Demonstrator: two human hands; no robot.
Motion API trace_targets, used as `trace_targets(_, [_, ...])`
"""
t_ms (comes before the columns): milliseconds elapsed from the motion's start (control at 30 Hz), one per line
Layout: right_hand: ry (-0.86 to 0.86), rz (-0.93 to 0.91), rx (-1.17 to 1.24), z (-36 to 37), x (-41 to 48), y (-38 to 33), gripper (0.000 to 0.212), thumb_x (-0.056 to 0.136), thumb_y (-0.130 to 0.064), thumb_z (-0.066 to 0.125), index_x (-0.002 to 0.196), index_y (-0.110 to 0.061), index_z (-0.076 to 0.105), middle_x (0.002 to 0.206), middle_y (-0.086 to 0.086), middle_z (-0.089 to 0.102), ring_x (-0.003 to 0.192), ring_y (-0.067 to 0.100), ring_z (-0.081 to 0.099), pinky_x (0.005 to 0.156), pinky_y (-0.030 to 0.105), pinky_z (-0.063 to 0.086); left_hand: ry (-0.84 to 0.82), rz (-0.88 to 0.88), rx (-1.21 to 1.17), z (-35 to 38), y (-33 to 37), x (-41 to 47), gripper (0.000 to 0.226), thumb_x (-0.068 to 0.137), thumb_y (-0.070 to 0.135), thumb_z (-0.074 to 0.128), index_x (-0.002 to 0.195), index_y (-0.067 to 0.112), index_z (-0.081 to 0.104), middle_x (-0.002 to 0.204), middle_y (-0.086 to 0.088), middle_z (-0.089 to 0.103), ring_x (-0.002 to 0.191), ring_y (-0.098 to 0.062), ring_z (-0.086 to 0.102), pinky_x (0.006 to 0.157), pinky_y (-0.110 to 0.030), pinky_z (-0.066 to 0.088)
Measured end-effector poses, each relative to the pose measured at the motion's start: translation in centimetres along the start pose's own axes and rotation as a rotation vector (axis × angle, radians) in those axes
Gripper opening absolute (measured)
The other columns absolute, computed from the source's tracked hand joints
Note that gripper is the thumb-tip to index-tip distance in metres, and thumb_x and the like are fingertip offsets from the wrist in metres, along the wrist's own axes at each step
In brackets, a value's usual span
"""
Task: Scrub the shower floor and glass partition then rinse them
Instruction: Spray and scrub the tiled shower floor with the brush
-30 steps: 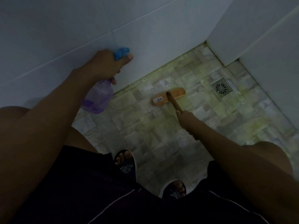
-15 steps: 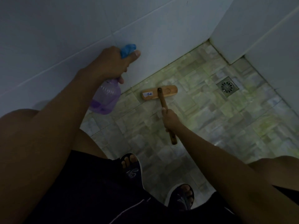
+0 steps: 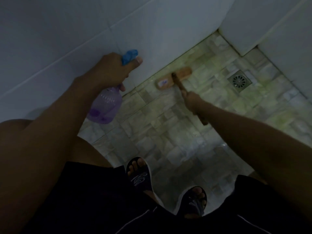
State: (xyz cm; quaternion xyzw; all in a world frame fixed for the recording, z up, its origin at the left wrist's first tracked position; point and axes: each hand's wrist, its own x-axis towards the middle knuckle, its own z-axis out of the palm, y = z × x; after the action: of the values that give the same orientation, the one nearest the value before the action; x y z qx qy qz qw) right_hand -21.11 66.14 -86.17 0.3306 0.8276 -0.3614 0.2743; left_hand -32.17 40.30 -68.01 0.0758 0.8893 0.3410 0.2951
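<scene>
My left hand (image 3: 111, 71) grips a clear purple spray bottle (image 3: 105, 107) by its blue trigger head (image 3: 129, 56), held in the air close to the white wall. My right hand (image 3: 192, 101) holds the brown handle of a wooden scrub brush (image 3: 173, 78). The brush head lies flat on the pale tiled shower floor (image 3: 168, 132), right where the floor meets the wall. The handle's end sticks out below my wrist. No glass partition shows.
A square metal floor drain (image 3: 239, 80) sits right of the brush. White tiled walls (image 3: 84, 31) close the floor in at the left and back, with a jutting corner (image 3: 239, 31) at the upper right. My two feet in dark slippers (image 3: 140, 174) stand at the bottom.
The brush went left along the wall base and came back to the right, toward the drain. My left hand and the spray bottle stayed close to the wall.
</scene>
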Motion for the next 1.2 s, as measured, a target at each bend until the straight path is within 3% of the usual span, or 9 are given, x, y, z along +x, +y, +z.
trace_targets(167, [-0.095,0.083,0.002,0.8,-4.2,1.8,0.058,0.106,-0.052,0.03,0.125,-0.003,0.052,0.096,0.014,0.058,0.07,0.026,0.056,0.05,0.033,0.046,-0.028,0.056,0.029,1.4,2.1,1.8,0.072,0.083,0.071,0.058,0.101,0.002,0.068,0.09,-0.015,0.069,0.049,-0.019,0.064,0.061,-0.033,0.055])
trace_targets(267, [-0.159,0.102,0.084,0.2,-6.8,0.1,0.05,0.108,-0.044,0.032,0.123,-0.001,0.053,0.089,0.013,0.056,0.068,0.025,0.055,0.053,0.034,0.049,-0.067,0.082,0.011,3.0,3.4,2.7,0.057,0.087,0.062,0.061,0.093,0.006,0.067,0.081,-0.009,0.067,0.048,-0.019,0.06,0.05,-0.028,0.055])
trace_targets(400, [-0.246,0.135,0.131,2.3,-12.0,1.5,0.046,0.109,-0.038,0.029,0.123,-0.001,0.053,0.101,0.018,0.061,0.074,0.031,0.061,0.069,0.046,0.058,-0.123,0.112,0.06,5.5,4.4,3.8,0.054,0.09,0.059,0.059,0.094,0.006,0.066,0.079,-0.008,0.069,0.045,-0.02,0.06,0.049,-0.027,0.052])
trace_targets(500, [-0.304,0.215,0.171,6.2,-15.7,4.8,0.036,0.109,-0.034,0.033,0.122,-0.006,0.052,0.094,0.008,0.059,0.071,0.024,0.063,0.064,0.04,0.06,-0.186,0.135,0.11,6.8,5.0,4.5,0.057,0.089,0.063,0.058,0.096,0.007,0.066,0.083,-0.008,0.071,0.046,-0.02,0.063,0.05,-0.025,0.049])
trace_targets(667, [-0.084,0.304,0.387,5.7,-11.6,5.8,0.054,0.108,-0.043,0.028,0.124,-0.001,0.057,0.115,0.02,0.063,0.089,0.035,0.065,0.064,0.035,0.054,-0.2,0.223,0.198,8.8,5.7,5.3,0.056,0.09,0.064,0.055,0.093,0.01,0.066,0.082,-0.003,0.071,0.045,-0.02,0.065,0.047,-0.022,0.044])
trace_targets(800, [0.055,0.309,0.575,0.2,-5.5,3.9,0.045,0.108,-0.042,0.029,0.124,-0.006,0.053,0.089,0.014,0.058,0.065,0.03,0.058,0.052,0.038,0.052,-0.208,0.219,0.209,9.7,5.8,6.2,0.057,0.09,0.064,0.054,0.094,0.008,0.065,0.084,-0.006,0.071,0.042,-0.017,0.064,0.046,-0.023,0.045])
trace_targets(900, [0.026,0.305,0.526,2.1,-6.7,5.6,0.039,0.109,-0.034,0.035,0.123,-0.002,0.054,0.097,0.016,0.062,0.069,0.028,0.061,0.051,0.036,0.055,-0.208,0.23,0.19,10.1,6.1,6.9,0.058,0.089,0.064,0.055,0.092,0.007,0.066,0.084,-0.009,0.071,0.042,-0.017,0.064,0.047,-0.023,0.046])
trace_targets(1033, [-0.017,0.421,0.606,9.2,-15.0,9.4,0.046,0.105,-0.053,0.032,0.108,-0.015,0.058,0.104,0.012,0.064,0.087,0.027,0.064,0.066,0.04,0.057,-0.222,0.24,0.207,10.3,6.4,7.9,0.062,0.09,0.063,0.056,0.094,0.002,0.068,0.087,-0.017,0.072,0.042,-0.018,0.064,0.051,-0.029,0.052])
trace_targets(1200, [0.123,0.45,0.668,3.5,-9.5,9.3,0.05,0.107,-0.049,0.031,0.103,-0.007,0.057,0.084,0.011,0.058,0.061,0.024,0.056,0.045,0.03,0.046,-0.218,0.294,0.252,11.5,7.0,8.5,0.06,0.091,0.061,0.055,0.092,0.002,0.067,0.085,-0.023,0.071,0.042,-0.018,0.065,0.061,-0.039,0.056])
